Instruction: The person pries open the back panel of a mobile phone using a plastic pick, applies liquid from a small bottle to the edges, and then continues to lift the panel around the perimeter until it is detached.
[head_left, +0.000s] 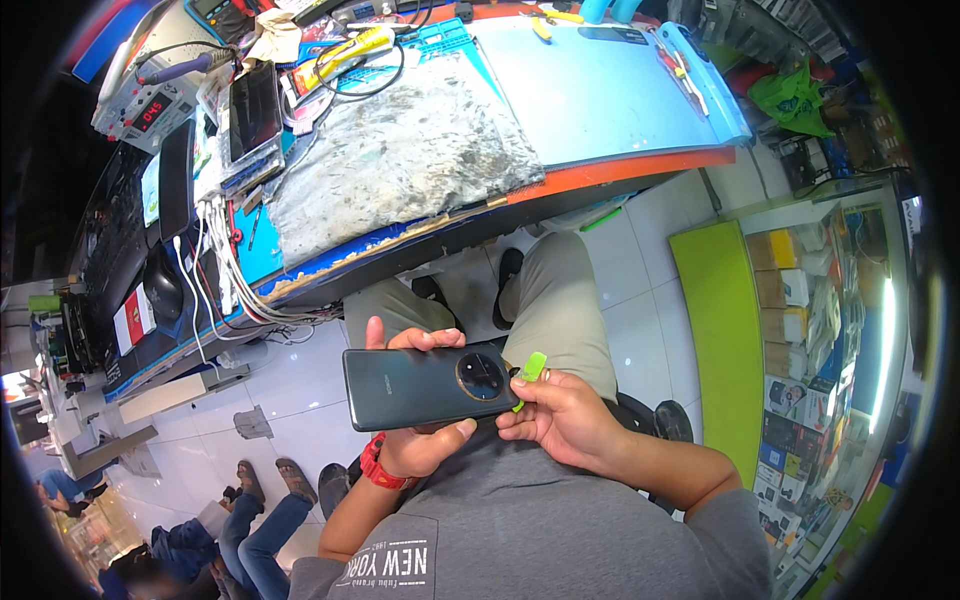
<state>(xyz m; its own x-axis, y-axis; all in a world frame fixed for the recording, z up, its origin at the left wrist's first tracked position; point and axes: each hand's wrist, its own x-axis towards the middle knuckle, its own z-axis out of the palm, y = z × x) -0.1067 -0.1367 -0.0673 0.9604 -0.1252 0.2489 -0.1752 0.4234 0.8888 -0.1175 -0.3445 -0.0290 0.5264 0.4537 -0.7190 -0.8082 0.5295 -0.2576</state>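
A dark smartphone point(415, 386) lies across my left hand point(425, 448), back side up, above my lap. Its large round camera ring point(481, 377) is at the right end. My left fingers reach past the far edge and the thumb presses the near edge; a red watch point(372, 463) is on that wrist. Between the pinched thumb and fingers of my right hand point(562, 412) is a small bright green plastic piece point(535, 367), held against the phone's right end. Its exact kind cannot be made out, and its middle is hidden by the fingers.
Ahead stands a workbench with a stained grey mat point(400, 150) and a light blue mat point(610, 95). Cables, a power supply point(150, 112) and a black mouse point(165, 283) crowd its left. A glass display case point(715, 340) is at right. Other people sit at lower left.
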